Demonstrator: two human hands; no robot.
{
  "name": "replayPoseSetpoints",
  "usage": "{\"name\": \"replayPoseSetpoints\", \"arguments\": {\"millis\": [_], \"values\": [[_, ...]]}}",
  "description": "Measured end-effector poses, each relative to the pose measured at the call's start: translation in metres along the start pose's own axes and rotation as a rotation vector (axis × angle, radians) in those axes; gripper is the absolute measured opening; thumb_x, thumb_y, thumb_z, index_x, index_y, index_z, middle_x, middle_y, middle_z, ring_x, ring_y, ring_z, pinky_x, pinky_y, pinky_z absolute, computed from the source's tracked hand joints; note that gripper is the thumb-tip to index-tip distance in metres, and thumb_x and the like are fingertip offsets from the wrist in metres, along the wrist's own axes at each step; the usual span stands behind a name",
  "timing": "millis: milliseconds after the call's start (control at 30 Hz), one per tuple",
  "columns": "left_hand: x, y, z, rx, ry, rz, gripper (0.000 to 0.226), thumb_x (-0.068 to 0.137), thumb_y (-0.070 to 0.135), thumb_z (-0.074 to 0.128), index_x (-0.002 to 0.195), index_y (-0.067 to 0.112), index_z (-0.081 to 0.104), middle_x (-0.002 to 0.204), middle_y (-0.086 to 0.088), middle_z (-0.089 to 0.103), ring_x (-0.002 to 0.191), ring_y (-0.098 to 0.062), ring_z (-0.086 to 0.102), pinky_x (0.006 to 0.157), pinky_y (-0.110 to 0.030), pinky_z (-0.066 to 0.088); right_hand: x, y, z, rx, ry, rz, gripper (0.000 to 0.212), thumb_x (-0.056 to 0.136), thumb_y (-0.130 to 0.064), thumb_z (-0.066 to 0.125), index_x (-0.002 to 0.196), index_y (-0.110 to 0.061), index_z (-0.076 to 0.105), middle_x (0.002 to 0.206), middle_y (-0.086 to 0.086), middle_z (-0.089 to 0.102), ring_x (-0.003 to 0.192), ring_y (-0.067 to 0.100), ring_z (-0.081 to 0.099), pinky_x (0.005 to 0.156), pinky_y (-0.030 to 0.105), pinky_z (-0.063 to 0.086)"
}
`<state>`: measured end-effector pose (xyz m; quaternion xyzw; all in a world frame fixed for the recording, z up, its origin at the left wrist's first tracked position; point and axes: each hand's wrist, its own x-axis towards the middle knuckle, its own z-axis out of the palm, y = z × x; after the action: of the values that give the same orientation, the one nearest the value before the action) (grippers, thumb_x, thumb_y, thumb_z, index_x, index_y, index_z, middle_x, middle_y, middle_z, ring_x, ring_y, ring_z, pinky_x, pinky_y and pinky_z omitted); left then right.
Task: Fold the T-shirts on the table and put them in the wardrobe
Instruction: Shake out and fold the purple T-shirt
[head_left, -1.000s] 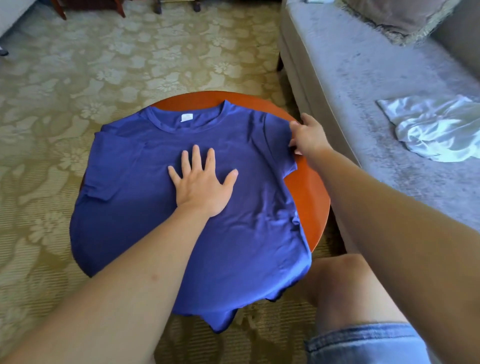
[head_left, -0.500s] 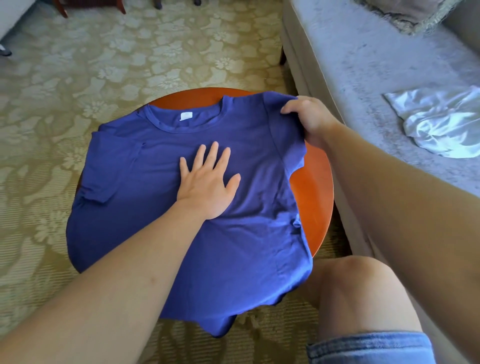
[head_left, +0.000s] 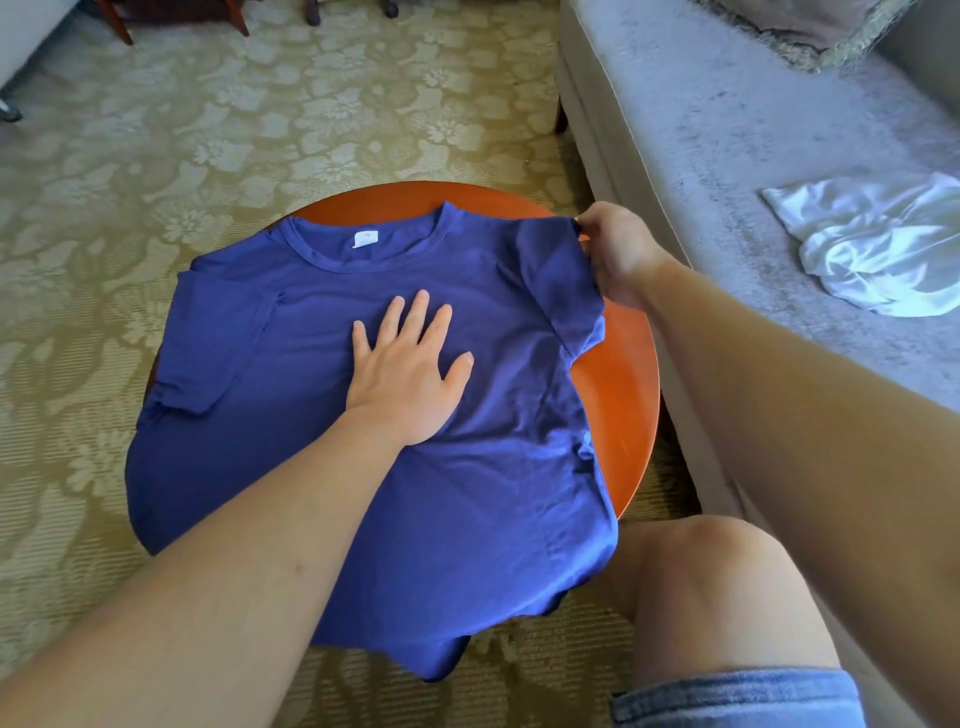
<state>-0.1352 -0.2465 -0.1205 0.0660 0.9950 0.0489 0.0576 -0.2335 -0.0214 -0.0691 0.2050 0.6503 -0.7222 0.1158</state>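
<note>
Now blue T-shirt (head_left: 322, 338) lies flat, right sleeve (head_left: 558, 270) lifted, hem overhanging.

One head cam, wide-angle, worn by the person. Pitched forward and down onto the round surface (head_left: 626, 395), close in, so it fills mid-frame. Carpet (head_left: 208, 130) runs off left and top, sofa (head_left: 727, 130) off right.

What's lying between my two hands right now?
Only blue T-shirt fabric, from the flat left hand to the right hand gripping its sleeve; head view.
</note>
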Motion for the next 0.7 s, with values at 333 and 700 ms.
{"name": "replayPoseSetpoints", "arguments": {"millis": [333, 700], "values": [[-0.001, 0.001, 0.000, -0.011, 0.007, -0.008, 0.066, 0.099, 0.057, 0.022, 0.156, 0.028, 0.007, 0.164, 0.005, -0.006, 0.150, -0.020, -0.008, 0.120, -0.055, -0.001, -0.013, -0.009, -0.040, -0.877, 0.469, -0.409, 0.053, 0.080, -0.009, 0.041, 0.132, -0.003, 0.053, 0.132, 0.018, 0.055, 0.124, 0.034, 0.048, 0.101, 0.032, 0.037], [-0.001, 0.001, -0.001, -0.024, 0.029, -0.011, 0.066, 0.098, 0.058, 0.024, 0.156, 0.028, 0.010, 0.164, 0.004, -0.003, 0.151, -0.021, -0.005, 0.119, -0.054, -0.001, -0.024, 0.031, -0.066, -0.233, 0.171, 0.226, 0.021, 0.087, -0.022, 0.053, 0.104, -0.010, 0.058, 0.094, 0.008, 0.059, 0.080, 0.022, 0.056, 0.089, 0.037, 0.047]]}}
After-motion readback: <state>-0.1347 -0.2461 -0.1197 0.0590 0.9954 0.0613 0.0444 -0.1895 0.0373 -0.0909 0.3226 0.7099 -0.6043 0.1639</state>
